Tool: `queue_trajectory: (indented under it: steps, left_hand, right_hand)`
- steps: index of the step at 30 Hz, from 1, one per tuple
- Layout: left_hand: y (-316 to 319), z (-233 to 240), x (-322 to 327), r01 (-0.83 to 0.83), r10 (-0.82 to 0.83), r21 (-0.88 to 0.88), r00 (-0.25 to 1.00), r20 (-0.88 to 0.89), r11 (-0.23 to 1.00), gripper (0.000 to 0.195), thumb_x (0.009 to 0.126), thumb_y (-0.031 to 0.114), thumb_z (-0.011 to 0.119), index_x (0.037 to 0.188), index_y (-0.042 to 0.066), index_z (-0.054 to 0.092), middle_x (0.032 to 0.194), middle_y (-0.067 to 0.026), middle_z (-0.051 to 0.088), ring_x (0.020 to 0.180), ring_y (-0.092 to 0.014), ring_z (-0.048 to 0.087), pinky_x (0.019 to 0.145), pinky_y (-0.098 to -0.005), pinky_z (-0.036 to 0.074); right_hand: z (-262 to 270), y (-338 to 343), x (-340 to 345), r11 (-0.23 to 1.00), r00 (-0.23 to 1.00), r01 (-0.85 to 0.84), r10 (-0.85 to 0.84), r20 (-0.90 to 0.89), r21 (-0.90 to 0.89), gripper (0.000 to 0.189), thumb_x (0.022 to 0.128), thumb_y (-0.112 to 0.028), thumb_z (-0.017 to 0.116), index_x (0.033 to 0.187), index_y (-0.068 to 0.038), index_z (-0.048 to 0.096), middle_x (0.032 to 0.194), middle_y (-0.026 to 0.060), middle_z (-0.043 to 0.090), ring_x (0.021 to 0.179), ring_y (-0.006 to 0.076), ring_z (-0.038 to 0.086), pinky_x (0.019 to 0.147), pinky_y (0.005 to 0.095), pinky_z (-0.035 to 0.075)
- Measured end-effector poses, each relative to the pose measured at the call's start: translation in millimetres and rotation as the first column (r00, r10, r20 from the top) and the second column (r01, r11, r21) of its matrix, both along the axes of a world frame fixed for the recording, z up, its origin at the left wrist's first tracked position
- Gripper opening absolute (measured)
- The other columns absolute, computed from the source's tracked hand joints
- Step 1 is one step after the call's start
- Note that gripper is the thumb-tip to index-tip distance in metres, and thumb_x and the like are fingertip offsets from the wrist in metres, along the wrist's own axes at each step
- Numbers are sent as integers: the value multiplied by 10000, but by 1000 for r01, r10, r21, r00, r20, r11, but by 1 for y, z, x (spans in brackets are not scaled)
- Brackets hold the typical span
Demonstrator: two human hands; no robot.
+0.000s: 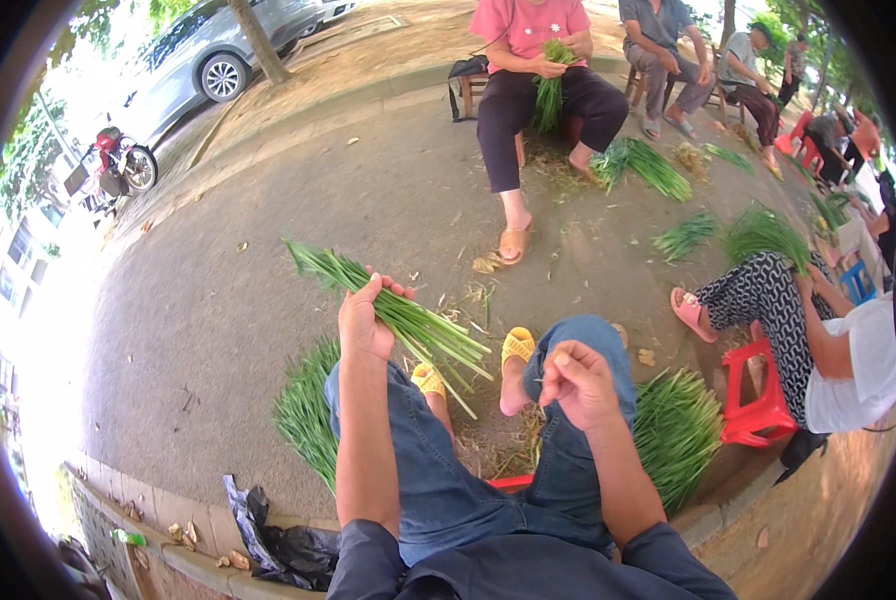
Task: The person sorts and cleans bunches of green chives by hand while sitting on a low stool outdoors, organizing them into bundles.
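My left hand (368,319) is closed around a bunch of long green stalks (418,322), which look like garlic chives. Their leafy tips point up and left, and the paler stem ends fan out toward my knees. A few stalks hang lower than the rest. Over my right knee, my right hand (579,382) has its fingers curled and thumb against the forefinger; no object can be made out in the pinch. One large heap of the greens (677,439) lies beside my right leg, and another heap (305,412) beside my left leg.
Dry trimmings (519,450) litter the ground between my yellow slippers (518,345). Opposite me sits a person in pink (530,30) holding greens. A person on my right sits by a red plastic stool (755,394). A black plastic bag (290,551) lies at the kerb.
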State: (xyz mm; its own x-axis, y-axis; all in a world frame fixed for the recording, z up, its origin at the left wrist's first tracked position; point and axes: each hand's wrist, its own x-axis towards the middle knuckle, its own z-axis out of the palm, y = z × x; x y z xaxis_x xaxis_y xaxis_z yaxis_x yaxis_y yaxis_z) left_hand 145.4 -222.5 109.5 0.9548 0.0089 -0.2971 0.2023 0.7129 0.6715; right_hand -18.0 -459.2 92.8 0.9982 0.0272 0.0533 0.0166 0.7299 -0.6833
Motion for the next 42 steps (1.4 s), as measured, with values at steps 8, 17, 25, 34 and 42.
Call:
queue_trajectory:
  steps: [8, 17, 25, 34, 42]
  left_hand:
    - [1, 9, -8, 34, -33, -5, 990, 140, 999, 355, 863, 24, 533, 1192, 61, 405, 798, -89, 555, 688, -222, 586, 668, -436, 546]
    - [-18, 11, -28, 210, -236, 122, 931, 279, 970, 437, 851, 46, 580, 1249, 81, 402, 811, -81, 586, 682, -224, 619, 610, -396, 553]
    - [-43, -10, -43, 235, -300, 247, 913, 275, 940, 505, 824, 48, 622, 1260, 78, 368, 748, -74, 566, 590, -201, 600, 532, -343, 521]
    - [-77, -36, -70, 129, -379, 569, 858, 346, 812, 249, 845, 52, 594, 1048, 57, 451, 713, 5, 505, 568, -76, 497, 499, -233, 417]
    - [-77, -51, -80, 87, -430, 680, 830, 354, 728, 221, 858, 56, 577, 1051, 53, 468, 738, 15, 497, 602, -64, 495, 527, -225, 426]
  right_hand:
    - [-9, 5, -15, 861, 978, -124, 23, -207, -493, 70, 805, -33, 640, 854, 4, 607, 684, 47, 601, 538, 82, 551, 457, 207, 440]
    - [-37, 27, -22, -60, 986, -46, 154, -55, -997, 217, 786, -268, 601, 935, -130, 678, 826, 129, 654, 727, 269, 636, 621, 362, 494]
    - [-23, 24, -3, 480, 991, 118, -108, 75, -869, 279, 822, -172, 636, 1023, 15, 592, 749, 75, 614, 540, 139, 565, 527, 269, 454]
    - [-26, 26, 22, 607, 995, 98, -78, 65, -788, 405, 839, -231, 642, 1129, 30, 534, 935, 119, 622, 798, 153, 607, 712, 275, 496]
    - [24, -8, 41, 656, 955, 240, -293, 52, -716, 164, 844, -128, 633, 907, 24, 632, 692, 6, 607, 569, 33, 523, 509, 186, 426]
